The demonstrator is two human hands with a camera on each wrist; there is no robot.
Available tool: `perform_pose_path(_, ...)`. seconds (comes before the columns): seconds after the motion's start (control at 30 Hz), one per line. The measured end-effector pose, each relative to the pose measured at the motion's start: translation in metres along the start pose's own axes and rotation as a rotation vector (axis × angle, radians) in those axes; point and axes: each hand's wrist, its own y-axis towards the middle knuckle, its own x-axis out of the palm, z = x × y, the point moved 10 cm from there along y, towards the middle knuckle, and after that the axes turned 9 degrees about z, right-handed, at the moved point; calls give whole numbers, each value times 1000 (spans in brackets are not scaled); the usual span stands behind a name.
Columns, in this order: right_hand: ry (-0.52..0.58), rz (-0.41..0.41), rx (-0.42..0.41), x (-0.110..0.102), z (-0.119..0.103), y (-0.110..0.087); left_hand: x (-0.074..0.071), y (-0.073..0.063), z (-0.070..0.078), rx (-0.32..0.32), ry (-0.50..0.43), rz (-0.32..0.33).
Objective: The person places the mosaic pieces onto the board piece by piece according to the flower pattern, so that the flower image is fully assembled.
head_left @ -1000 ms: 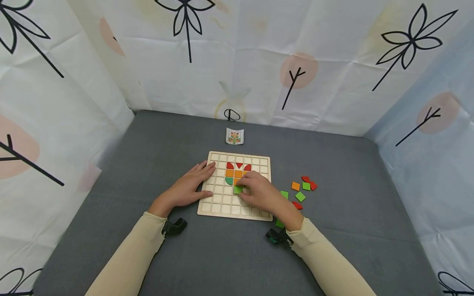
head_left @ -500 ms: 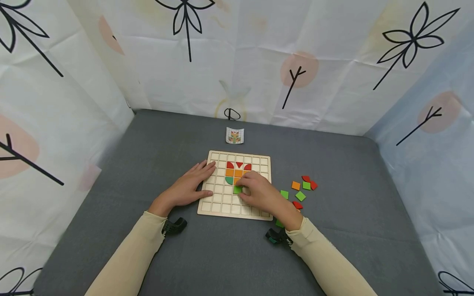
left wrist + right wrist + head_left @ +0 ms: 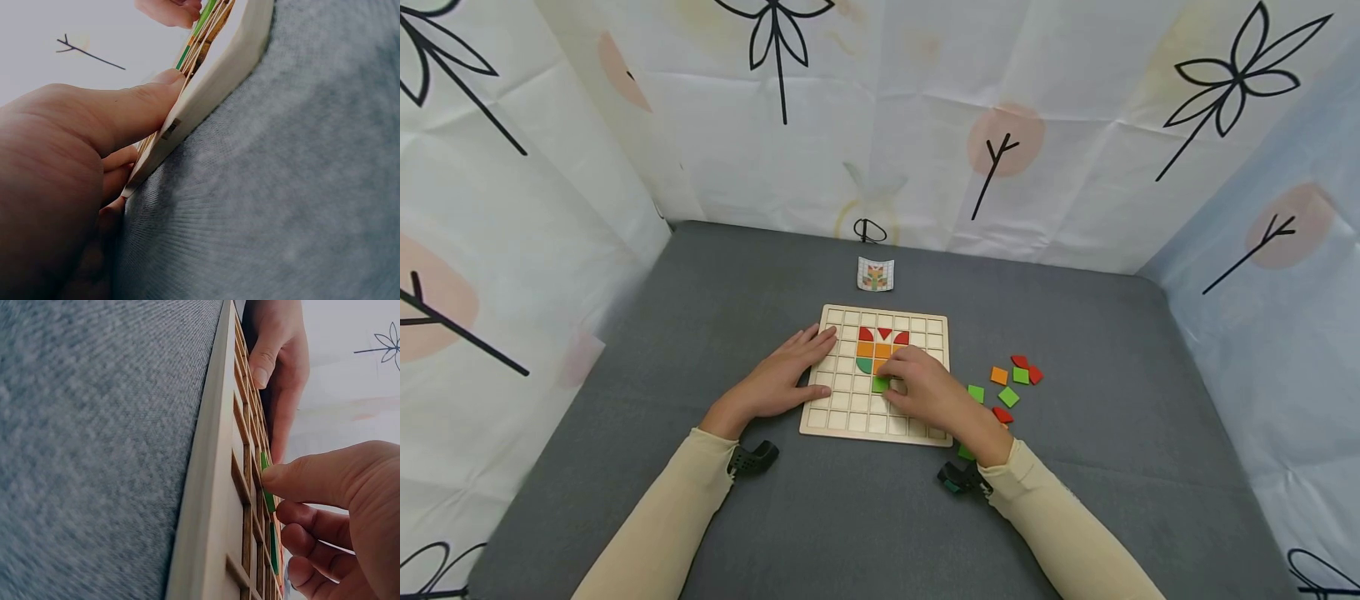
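A pale wooden grid board point(image 3: 850, 421) lies in front of me, with coloured tiles set in its upper middle. My left hand point(image 3: 784, 377) rests on the board's left edge, fingers spread and thumb on the frame. My right hand point(image 3: 925, 390) is over the board's middle, its thumb and fingertips pinching a light green square tile point(image 3: 880, 384). The right wrist view shows the thumb on this green tile point(image 3: 267, 487), low in the grid. Above it are orange tiles point(image 3: 866, 350), a dark green quarter-round tile point(image 3: 864, 365) and a red triangle point(image 3: 884, 334). The right hand hides part of the pattern.
Loose tiles lie right of the board: an orange square point(image 3: 998, 376), several green squares point(image 3: 1008, 397) and red pieces point(image 3: 1002, 414), some partly behind my right wrist. A small pattern card point(image 3: 876, 275) lies beyond the board. Patterned cloth walls point(image 3: 910, 167) enclose the grey table point(image 3: 760, 283).
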Motion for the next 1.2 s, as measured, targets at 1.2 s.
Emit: perform_pose_path(1.2, -27, 169, 121, -79, 30, -41, -1, -1, 0, -2, 0, -1)
